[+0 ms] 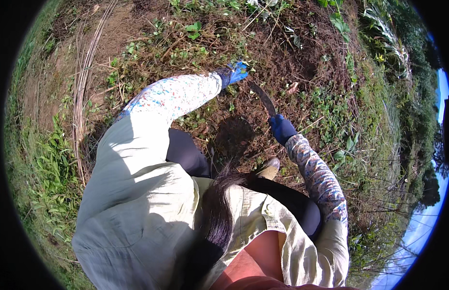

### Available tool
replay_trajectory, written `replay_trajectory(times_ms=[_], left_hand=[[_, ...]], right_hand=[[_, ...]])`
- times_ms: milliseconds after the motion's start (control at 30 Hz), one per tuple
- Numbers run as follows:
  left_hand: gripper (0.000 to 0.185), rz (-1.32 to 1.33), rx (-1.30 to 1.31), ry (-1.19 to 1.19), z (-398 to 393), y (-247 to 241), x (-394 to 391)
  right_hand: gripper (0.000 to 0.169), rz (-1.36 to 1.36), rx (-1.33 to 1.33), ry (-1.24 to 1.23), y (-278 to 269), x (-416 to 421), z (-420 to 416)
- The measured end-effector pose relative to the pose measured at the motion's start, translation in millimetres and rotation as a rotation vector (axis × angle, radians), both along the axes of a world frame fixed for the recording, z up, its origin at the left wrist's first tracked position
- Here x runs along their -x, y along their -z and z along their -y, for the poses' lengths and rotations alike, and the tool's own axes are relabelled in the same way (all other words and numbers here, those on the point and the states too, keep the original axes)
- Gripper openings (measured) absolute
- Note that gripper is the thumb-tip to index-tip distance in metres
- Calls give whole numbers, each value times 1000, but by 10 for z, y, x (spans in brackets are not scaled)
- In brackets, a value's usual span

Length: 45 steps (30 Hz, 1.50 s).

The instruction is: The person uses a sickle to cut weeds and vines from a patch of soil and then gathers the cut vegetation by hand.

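My right hand [282, 129], in a dark blue glove, is shut on a sickle at its handle end. The sickle's dark, curved blade [264, 98] points up and left over the soil, its tip just short of my left hand. My left hand [236, 73], in a brighter blue glove, reaches in at the edge of a mat of low weeds [195, 54]. Whether its fingers hold any stems cannot be made out. Brown soil [224, 103] with loose roots and a few small leaves lies between the two hands.
A bundle of long dry stalks [83, 79] lies on the left. One shoe tip [270, 167] and my bent knees are close below the sickle. Leafy green plants [56, 166] grow at left, and taller grass [387, 119] edges the slope at right.
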<state>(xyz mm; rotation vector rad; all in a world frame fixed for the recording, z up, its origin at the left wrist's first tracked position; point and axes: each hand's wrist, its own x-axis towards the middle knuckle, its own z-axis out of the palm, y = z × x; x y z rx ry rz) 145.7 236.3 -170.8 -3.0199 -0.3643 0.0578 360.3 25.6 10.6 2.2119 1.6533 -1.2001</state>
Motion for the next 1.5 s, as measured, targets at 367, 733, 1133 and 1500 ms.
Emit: replay_trajectory(times_ms=[367,733,1133,1500], left_hand=[[40,-558,444,-195,109,-1054,2],[58,-450,317,-647,-190,-2332,1770],[56,-258,107,-652,-901,-2663,2205],[67,-145,6,-3,-39,-1506,137]], right_hand=[[31,174,88,247,-648,924,632],[22,-610,-258,1184,-763,1095,91],[36,-211,-370,756,580,315,92],[32,-112,-206,770,703,1555,-185]])
